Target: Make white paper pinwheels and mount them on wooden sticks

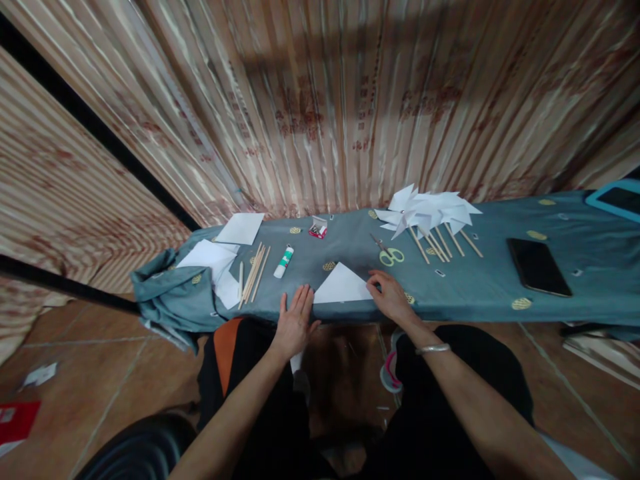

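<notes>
A sheet of white paper folded into a triangle (342,284) lies on the cloth-covered table, its point facing away from me. My left hand (295,321) rests flat with fingers stretched out, beside the paper's left corner. At the right corner, my right hand (389,295) has its thumb and bent fingers closed on the paper. Beyond that hand lie scissors with light green handles (390,255). A glue stick (284,261) with a green and white label lies past my left hand. Farther back stands a small open red box (319,228) with small items in it.
Several white paper pinwheels (430,212) on sticks are piled at the back right. A dark phone or tablet (539,267) lies farther right, near a blue-framed device (617,200). On the left are wooden sticks (257,273) and white paper sheets (241,229). A curtain (320,100) hangs behind.
</notes>
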The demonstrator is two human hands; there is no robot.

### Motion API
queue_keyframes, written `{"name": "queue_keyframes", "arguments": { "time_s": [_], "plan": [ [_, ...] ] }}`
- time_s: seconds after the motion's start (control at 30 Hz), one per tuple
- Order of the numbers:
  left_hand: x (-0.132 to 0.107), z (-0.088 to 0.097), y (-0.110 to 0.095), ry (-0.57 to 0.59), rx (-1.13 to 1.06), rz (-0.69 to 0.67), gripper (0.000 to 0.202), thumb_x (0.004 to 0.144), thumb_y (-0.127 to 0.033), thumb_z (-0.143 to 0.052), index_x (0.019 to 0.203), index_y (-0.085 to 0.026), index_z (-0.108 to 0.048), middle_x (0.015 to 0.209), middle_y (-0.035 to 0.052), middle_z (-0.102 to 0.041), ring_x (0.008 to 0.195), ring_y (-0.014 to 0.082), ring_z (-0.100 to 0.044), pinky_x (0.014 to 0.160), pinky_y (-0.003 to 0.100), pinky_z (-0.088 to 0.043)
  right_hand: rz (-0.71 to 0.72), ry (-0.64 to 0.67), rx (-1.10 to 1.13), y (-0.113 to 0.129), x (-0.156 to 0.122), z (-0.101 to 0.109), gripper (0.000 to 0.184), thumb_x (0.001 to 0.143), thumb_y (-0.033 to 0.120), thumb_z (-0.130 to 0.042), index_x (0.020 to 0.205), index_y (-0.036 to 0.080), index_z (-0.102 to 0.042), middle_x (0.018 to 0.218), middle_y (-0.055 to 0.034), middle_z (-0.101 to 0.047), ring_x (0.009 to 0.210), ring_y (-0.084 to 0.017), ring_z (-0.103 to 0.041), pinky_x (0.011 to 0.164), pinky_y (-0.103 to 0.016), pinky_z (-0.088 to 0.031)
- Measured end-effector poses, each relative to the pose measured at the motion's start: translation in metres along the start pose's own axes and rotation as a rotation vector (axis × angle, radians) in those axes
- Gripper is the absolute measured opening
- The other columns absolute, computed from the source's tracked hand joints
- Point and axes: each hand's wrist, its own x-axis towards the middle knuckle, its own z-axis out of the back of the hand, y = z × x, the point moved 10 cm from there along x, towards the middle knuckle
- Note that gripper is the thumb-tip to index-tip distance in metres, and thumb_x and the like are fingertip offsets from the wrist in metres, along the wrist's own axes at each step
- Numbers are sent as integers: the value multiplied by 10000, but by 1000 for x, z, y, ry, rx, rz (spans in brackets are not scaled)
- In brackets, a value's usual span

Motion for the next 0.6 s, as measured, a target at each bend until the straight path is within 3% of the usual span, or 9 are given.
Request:
{"name": "queue_keyframes", "arguments": {
  "time_s": [0.23, 0.43, 0.6],
  "plan": [
    [1, -3, 9, -48, -179, 51, 576, 925, -275, -477, 1460, -109, -341, 1517, 216, -364, 1426, 304, -322, 1142, 603, -203, -109, -127, 90, -11, 12, 28, 114, 818, 261, -509, 800, 215, -612, 1132, -122, -679, 994, -249, -647, 885, -424, -507],
    [17, -3, 41, -241, -630, 246, 573, 954, -333, -424, 1483, -159, -293, 1470, 198, -448, 1368, 289, -423, 1118, 536, -322, 23, -167, 119, 33, 21, 26, 121, 853, 274, -508, 836, 218, -613, 1154, -127, -666, 1081, -259, -610, 960, -452, -464],
    [32, 20, 42, -438, -641, 234, 753, 905, -362, -525, 1526, -163, -149, 1576, 193, -247, 1471, 308, -194, 1173, 531, -222, 199, -56, -15, 71, 13, 5, 165, 908, 240, -465, 876, 217, -625, 1259, -128, -618, 1173, -268, -553, 1017, -478, -420]
  ]
}}
